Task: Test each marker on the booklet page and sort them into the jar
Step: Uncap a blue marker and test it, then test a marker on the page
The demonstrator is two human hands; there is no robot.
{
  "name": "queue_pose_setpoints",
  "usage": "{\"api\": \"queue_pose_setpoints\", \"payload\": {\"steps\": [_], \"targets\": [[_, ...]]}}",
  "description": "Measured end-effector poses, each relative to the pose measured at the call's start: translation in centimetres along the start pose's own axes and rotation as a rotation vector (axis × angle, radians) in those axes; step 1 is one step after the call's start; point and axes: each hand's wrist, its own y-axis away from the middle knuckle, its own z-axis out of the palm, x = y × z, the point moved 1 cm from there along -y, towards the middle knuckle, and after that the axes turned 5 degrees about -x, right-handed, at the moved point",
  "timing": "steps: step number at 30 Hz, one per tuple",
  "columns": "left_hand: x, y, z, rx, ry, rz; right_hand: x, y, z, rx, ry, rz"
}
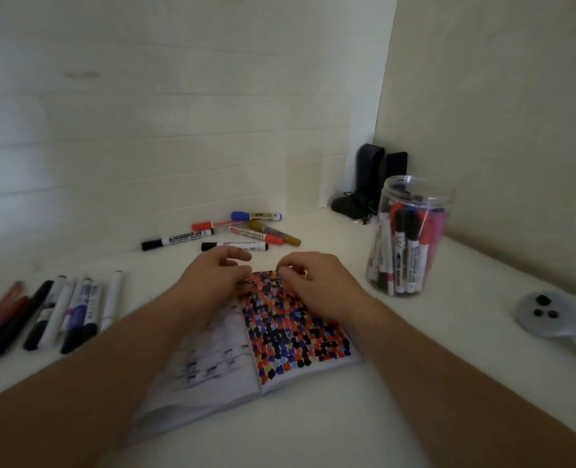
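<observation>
— Item one, the booklet (279, 349)?
— We log it open at desk centre, its right page thick with test dots. Our left hand (212, 278) and right hand (313, 282), fingers curled, meet at its top edge; whether they pinch anything, we cannot tell.
— Outward?
— Jar (408, 238) at two o'clock, part-filled with markers; loose markers (239, 233) at twelve and another row (60, 312) at nine, probably awaiting test.

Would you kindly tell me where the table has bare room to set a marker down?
Free: between the booklet and the jar, and the near edge below the booklet. Crowded: the far marker cluster and the row of markers at left.
</observation>
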Motion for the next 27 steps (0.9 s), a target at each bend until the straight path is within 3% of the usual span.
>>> {"api": "queue_pose_setpoints", "payload": {"steps": [2,4,11,13,19,22,24,27], "targets": [[0.8,-1.2,-1.3,-0.064,0.154,-0.143,1.3,-0.7,0.3,0.026,-0.102,0.063],[1.5,-2.7,-2.5,-0.069,0.066,-0.197,2.1,-1.0,0.4,0.01,-0.131,0.068],[0.5,-8.7,-4.0,0.17,-1.047,-0.058,2.7,-1.0,0.6,-0.007,-0.153,0.054],[-0.4,-9.2,-3.8,0.174,-1.219,-0.057,2.8,-0.9,0.7,-0.016,-0.154,0.051],[-1.3,-8.8,-3.4,0.225,-1.253,0.047,2.6,-0.8,0.6,-0.034,-0.14,0.046],[0.4,-6.7,-2.5,0.305,-1.076,0.336,2.3,-0.6,0.6,0.0,-0.172,0.021],[2.0,-4.2,-0.9,0.23,-0.876,0.439,1.8,-0.3,0.0,0.128,-0.148,-0.013],[2.6,-0.7,1.8,0.029,-0.745,0.461,0.7,0.1,-1.7,0.446,0.133,-0.22]]}}
